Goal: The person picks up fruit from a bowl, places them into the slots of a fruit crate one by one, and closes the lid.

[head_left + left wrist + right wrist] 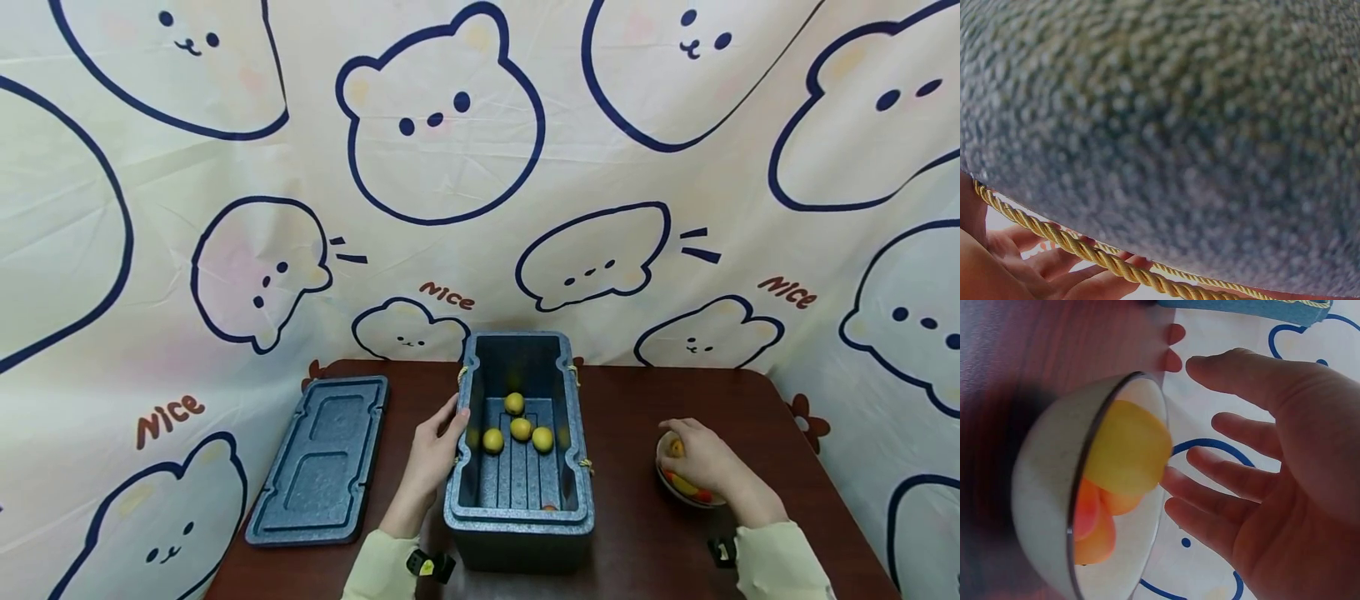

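My left hand [437,450] rests at the left rim of a blue-grey foam box [525,527], thumb by the edge and fingers along the outer side. In the left wrist view those fingers [1054,262] are extended behind a gold cord [1085,250] against the box. Several round yellow fruits [521,429] lie on the box floor; a bit of something orange [549,507] shows by the near wall. My right hand [705,457] hovers over a white bowl [1047,481], fingers spread and only slightly bent, close to a yellow fruit [1129,450]. Orange and red fruits [1094,525] lie under it.
A matching blue-grey lid [318,458] lies on the dark brown table [626,467] to the left of the box. Right behind the table hangs a cloth [442,267] printed with cartoon bears. The box stands between lid and bowl.
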A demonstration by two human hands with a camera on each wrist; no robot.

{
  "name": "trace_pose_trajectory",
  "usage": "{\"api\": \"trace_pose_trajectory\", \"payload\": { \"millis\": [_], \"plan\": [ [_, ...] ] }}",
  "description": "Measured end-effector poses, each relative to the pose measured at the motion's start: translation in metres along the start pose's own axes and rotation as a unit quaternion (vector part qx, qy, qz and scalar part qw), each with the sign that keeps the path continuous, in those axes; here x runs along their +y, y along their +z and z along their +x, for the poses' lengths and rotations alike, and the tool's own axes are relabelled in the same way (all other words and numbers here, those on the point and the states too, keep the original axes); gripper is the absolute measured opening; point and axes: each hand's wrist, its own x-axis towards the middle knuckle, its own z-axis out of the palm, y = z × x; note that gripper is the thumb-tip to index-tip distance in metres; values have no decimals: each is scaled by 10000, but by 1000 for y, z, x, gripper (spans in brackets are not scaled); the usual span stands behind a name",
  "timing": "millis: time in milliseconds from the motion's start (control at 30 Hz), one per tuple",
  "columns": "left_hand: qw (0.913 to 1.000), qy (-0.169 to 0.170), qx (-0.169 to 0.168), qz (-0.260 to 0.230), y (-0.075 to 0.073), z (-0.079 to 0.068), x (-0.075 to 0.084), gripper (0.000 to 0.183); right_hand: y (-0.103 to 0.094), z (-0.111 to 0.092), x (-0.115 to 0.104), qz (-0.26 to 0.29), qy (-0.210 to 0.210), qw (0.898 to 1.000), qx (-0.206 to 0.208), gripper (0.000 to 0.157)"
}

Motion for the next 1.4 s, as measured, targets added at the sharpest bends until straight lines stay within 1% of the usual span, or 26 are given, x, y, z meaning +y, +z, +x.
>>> {"api": "trace_pose_trajectory", "payload": {
  "millis": [167,367,500,567,733,833,967,1000,1067,1133,1300,1400],
  "plan": [
    [10000,-19,21,34,0,0,-1,59,8,-3,2,-209,-117,9996,132,45],
    [10000,8,28,2,1,0,-2,58,15,-5,5,-659,-501,9955,468,37],
    [10000,12,38,-9,1,1,-2,58,18,-6,5,-644,-644,9947,484,24],
    [10000,15,42,-11,1,1,-3,58,18,-7,6,-597,-687,9947,471,24],
    [10000,-12,34,-22,1,1,-2,59,19,-8,8,-371,-897,9939,526,32],
    [10000,-19,31,-7,0,0,-2,58,19,-9,11,-180,-814,9959,338,30],
    [10000,32,12,-4,0,0,-1,58,18,-10,14,-122,-600,9981,-49,8],
    [10000,39,7,-7,0,0,-1,58,17,-9,14,-128,-553,9983,-129,7],
    [10000,38,-4,-16,-1,0,-1,59,17,-9,15,-156,-549,9982,-206,14],
    [10000,30,-17,-29,0,0,-1,59,16,-8,14,-178,-495,9982,-274,17],
    [10000,20,-20,-84,1,0,-1,59,16,-9,14,-211,-488,9983,-229,18],
    [10000,22,-14,-61,1,1,-1,59,15,-11,14,-275,-459,9984,-199,16]
  ]
}}
